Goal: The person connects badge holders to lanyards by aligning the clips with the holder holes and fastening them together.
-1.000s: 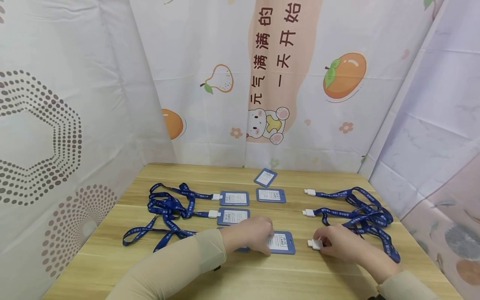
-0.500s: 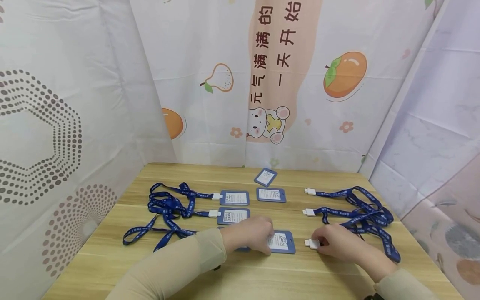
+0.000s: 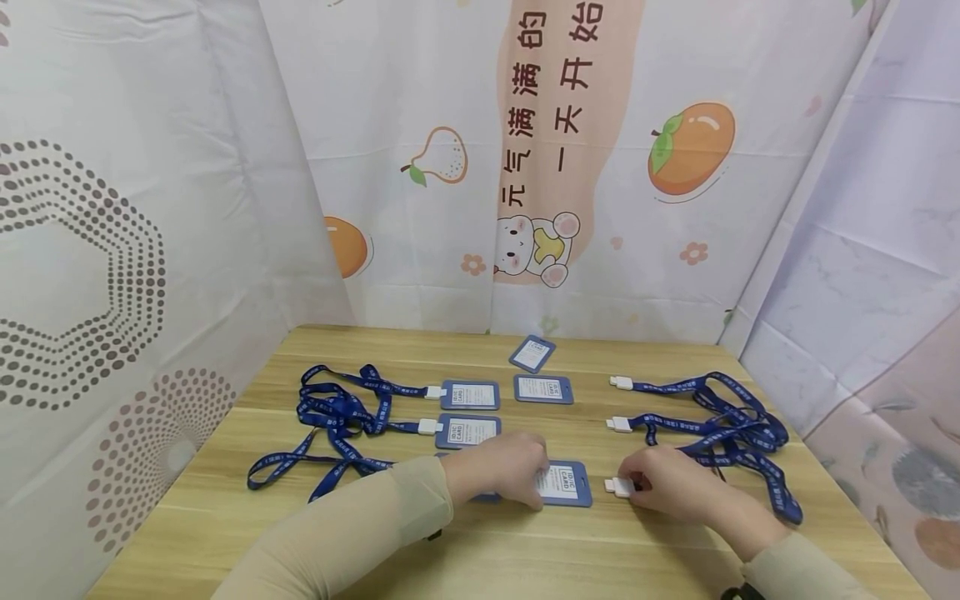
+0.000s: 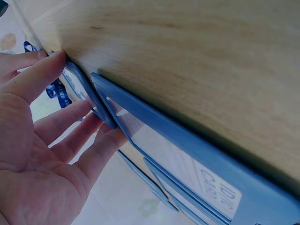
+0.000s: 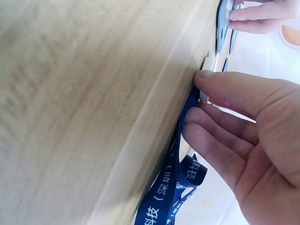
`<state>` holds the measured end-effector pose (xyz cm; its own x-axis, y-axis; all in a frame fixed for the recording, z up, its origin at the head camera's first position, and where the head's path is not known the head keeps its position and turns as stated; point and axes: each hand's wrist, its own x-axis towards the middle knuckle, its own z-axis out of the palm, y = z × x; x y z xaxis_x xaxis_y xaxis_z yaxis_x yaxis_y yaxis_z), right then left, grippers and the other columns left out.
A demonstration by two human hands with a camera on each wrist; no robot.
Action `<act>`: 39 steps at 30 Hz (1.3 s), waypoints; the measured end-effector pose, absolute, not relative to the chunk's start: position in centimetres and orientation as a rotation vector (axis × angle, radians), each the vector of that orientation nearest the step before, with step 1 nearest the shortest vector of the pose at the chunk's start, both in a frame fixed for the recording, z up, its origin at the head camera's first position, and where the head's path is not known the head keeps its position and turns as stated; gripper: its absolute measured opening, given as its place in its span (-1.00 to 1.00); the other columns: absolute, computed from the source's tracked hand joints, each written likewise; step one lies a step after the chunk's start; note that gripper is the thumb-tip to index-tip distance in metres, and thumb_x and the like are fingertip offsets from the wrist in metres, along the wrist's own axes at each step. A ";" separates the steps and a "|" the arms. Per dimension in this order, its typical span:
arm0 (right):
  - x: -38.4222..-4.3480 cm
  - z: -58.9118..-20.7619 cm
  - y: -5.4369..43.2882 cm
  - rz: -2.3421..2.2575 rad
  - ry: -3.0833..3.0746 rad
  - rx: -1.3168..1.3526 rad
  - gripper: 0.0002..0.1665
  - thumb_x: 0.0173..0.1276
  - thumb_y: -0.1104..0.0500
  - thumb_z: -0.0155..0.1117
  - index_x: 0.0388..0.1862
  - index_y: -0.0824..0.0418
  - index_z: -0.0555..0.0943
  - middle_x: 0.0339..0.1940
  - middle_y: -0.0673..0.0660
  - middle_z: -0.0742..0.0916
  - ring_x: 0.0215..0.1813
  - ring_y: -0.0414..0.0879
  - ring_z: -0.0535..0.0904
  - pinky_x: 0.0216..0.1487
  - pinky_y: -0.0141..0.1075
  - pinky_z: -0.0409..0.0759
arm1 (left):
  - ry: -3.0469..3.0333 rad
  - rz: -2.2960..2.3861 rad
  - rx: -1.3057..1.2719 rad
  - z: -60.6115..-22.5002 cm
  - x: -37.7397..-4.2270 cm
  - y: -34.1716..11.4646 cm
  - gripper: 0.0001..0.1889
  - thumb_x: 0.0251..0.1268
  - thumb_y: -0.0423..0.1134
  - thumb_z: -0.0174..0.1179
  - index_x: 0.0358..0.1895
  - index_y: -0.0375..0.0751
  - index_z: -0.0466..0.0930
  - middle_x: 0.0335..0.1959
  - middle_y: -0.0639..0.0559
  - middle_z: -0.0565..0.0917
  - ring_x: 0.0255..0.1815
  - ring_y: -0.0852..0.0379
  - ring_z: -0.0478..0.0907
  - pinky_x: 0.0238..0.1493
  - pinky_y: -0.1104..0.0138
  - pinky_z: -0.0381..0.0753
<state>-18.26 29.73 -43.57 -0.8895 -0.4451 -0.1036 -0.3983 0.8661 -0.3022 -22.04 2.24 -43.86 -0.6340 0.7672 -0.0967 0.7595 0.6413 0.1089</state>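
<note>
A blue ID badge holder with a white printed insert lies flat at the front middle of the table. My left hand reaches over its left part and holds it by the edges; in the left wrist view the thumb is on one long edge, with fingers across the insert. To its right, my right hand pinches the white clip of a blue lanyard between thumb and fingers. The clip's tip points at the holder's slotted end, with a small gap between them. My palm hides part of the strap in the head view.
Blue lanyards lie on the left, their clips at badge holders. Another holder is partly under my left forearm. Two loose holders lie at the back. On the right are two more white clips with tangled lanyards.
My right hand has slid slightly left with the white clip, narrowing the gap to the badge holder. The left hand has stayed in place on the holder.
</note>
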 end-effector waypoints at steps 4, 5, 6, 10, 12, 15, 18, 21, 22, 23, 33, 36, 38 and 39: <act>-18.4 -43.6 29.6 -0.410 2.872 -0.689 -0.75 0.16 0.24 0.57 -0.19 0.01 0.77 -0.44 -0.23 0.59 -0.38 -0.25 0.44 -0.39 -0.33 0.47 | 2.719 0.100 1.262 -43.8 -22.0 2.2 -0.60 -0.06 0.08 0.59 -0.17 -0.02 0.81 -0.13 0.20 0.61 -0.28 0.32 0.44 -0.11 0.49 0.55; -18.4 -43.6 29.6 -0.413 2.872 -0.696 -0.75 0.16 0.25 0.57 -0.19 0.01 0.77 -0.44 -0.23 0.59 -0.39 -0.25 0.44 -0.39 -0.33 0.47 | 2.717 0.104 1.259 -43.9 -22.1 2.2 -0.61 -0.06 0.08 0.59 -0.17 -0.02 0.81 -0.13 0.20 0.61 -0.28 0.32 0.44 -0.11 0.49 0.55; -18.4 -43.6 29.5 -0.416 2.870 -0.700 -0.75 0.16 0.25 0.57 -0.19 0.01 0.77 -0.44 -0.22 0.59 -0.38 -0.25 0.44 -0.40 -0.33 0.47 | 2.715 0.109 1.256 -43.9 -22.1 2.2 -0.60 -0.06 0.08 0.59 -0.16 -0.02 0.81 -0.12 0.20 0.61 -0.28 0.32 0.44 -0.11 0.49 0.55; -18.3 -43.6 29.3 -0.427 2.866 -0.706 -0.76 0.17 0.25 0.57 -0.20 0.01 0.77 -0.44 -0.22 0.59 -0.38 -0.23 0.45 -0.40 -0.33 0.47 | 2.714 0.115 1.261 -44.0 -22.2 2.2 -0.58 -0.05 0.08 0.59 -0.12 -0.02 0.81 -0.11 0.19 0.62 -0.25 0.32 0.47 -0.08 0.48 0.56; -18.3 -43.5 29.1 -0.425 2.867 -0.703 -0.75 0.16 0.25 0.57 -0.19 0.01 0.77 -0.44 -0.22 0.60 -0.39 -0.23 0.46 -0.39 -0.34 0.47 | 2.715 0.112 1.268 -44.2 -22.2 2.2 -0.57 -0.05 0.09 0.59 -0.11 -0.02 0.81 -0.10 0.19 0.62 -0.23 0.32 0.48 -0.05 0.48 0.56; -18.3 -43.5 28.9 -0.420 2.872 -0.702 -0.75 0.15 0.24 0.57 -0.19 0.00 0.78 -0.44 -0.23 0.60 -0.39 -0.24 0.46 -0.39 -0.34 0.48 | 2.717 0.103 1.281 -44.3 -22.4 2.2 -0.56 -0.05 0.10 0.58 -0.10 -0.01 0.82 -0.09 0.18 0.63 -0.21 0.31 0.49 -0.03 0.48 0.56; -18.4 -43.5 28.8 -0.417 2.869 -0.701 -0.76 0.16 0.22 0.57 -0.20 -0.02 0.77 -0.44 -0.24 0.60 -0.38 -0.24 0.46 -0.39 -0.33 0.47 | 2.720 0.089 1.291 -44.4 -22.4 2.2 -0.56 -0.04 0.11 0.57 -0.10 -0.01 0.82 -0.09 0.18 0.63 -0.20 0.31 0.49 -0.02 0.48 0.56; -18.5 -43.6 28.7 -0.407 2.869 -0.706 -0.77 0.17 0.21 0.57 -0.22 -0.04 0.76 -0.44 -0.24 0.59 -0.38 -0.24 0.45 -0.39 -0.33 0.45 | 2.724 0.077 1.298 -44.5 -22.4 2.2 -0.56 -0.04 0.12 0.57 -0.09 0.00 0.82 -0.09 0.19 0.63 -0.19 0.31 0.50 -0.02 0.48 0.56; -18.5 -43.6 28.7 -0.400 2.870 -0.709 -0.78 0.17 0.22 0.57 -0.23 -0.04 0.76 -0.45 -0.24 0.58 -0.39 -0.24 0.45 -0.39 -0.33 0.44 | 2.727 0.075 1.299 -44.5 -22.4 2.2 -0.56 -0.05 0.12 0.57 -0.09 0.01 0.82 -0.08 0.19 0.63 -0.18 0.31 0.50 -0.02 0.48 0.56; -18.5 -43.6 28.6 -0.392 2.872 -0.711 -0.78 0.17 0.22 0.57 -0.23 -0.04 0.76 -0.45 -0.24 0.58 -0.39 -0.25 0.45 -0.39 -0.33 0.44 | 2.729 0.073 1.298 -44.5 -22.4 2.2 -0.56 -0.05 0.12 0.57 -0.10 0.01 0.82 -0.08 0.19 0.63 -0.18 0.31 0.51 -0.02 0.48 0.56; -18.5 -43.4 27.8 -0.387 2.859 -0.606 -0.77 0.18 0.22 0.57 -0.19 -0.03 0.76 -0.42 -0.21 0.59 -0.36 -0.22 0.45 -0.35 -0.30 0.47 | 2.733 0.084 1.295 -44.3 -22.3 2.2 -0.59 -0.05 0.10 0.57 -0.12 0.01 0.83 -0.11 0.21 0.62 -0.22 0.33 0.48 -0.07 0.50 0.56; -18.5 -43.3 27.7 -0.388 2.859 -0.606 -0.77 0.19 0.22 0.57 -0.19 -0.02 0.76 -0.42 -0.21 0.59 -0.36 -0.22 0.45 -0.36 -0.30 0.46 | 2.735 0.077 1.302 -44.3 -22.3 2.2 -0.60 -0.04 0.10 0.57 -0.14 0.02 0.83 -0.12 0.21 0.62 -0.23 0.32 0.48 -0.07 0.50 0.55; -18.5 -43.3 27.6 -0.393 2.854 -0.611 -0.77 0.19 0.22 0.56 -0.19 -0.02 0.76 -0.42 -0.20 0.59 -0.36 -0.22 0.45 -0.36 -0.30 0.46 | 2.736 0.073 1.307 -44.3 -22.3 2.2 -0.61 -0.04 0.10 0.57 -0.15 0.02 0.83 -0.12 0.21 0.62 -0.23 0.32 0.48 -0.07 0.51 0.55; -18.5 -43.3 27.6 -0.394 2.852 -0.612 -0.77 0.19 0.22 0.56 -0.19 -0.02 0.76 -0.42 -0.20 0.59 -0.36 -0.22 0.45 -0.36 -0.30 0.45 | 2.736 0.074 1.309 -44.3 -22.3 2.2 -0.61 -0.04 0.10 0.57 -0.16 0.02 0.83 -0.13 0.21 0.62 -0.23 0.32 0.47 -0.08 0.51 0.55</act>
